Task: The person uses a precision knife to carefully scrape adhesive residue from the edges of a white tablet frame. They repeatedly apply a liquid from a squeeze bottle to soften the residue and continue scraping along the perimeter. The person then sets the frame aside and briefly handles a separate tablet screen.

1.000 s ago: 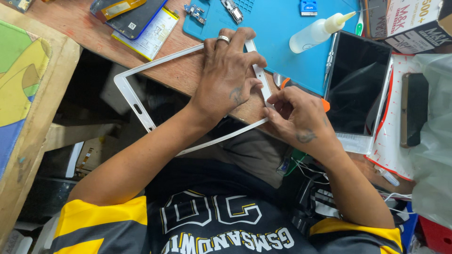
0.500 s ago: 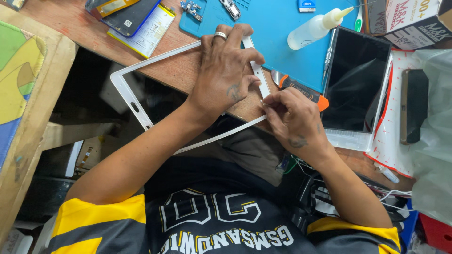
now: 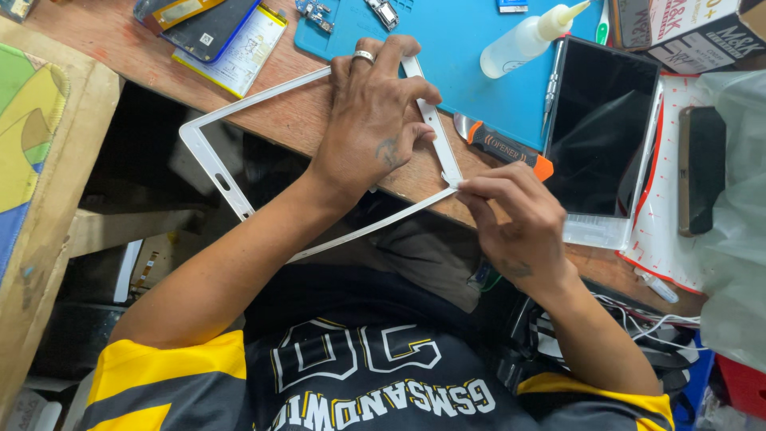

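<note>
a thin white frame (likely light, bendy, fragile) is held over the desk edge, pressed flat by the left hand, its corner pinched by the right hand.

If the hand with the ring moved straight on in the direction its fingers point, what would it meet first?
The left hand points up the picture, across the white frame. It would likely slide onto the blue mat first; the small metal part lies further on, though depth is unclear.
</note>
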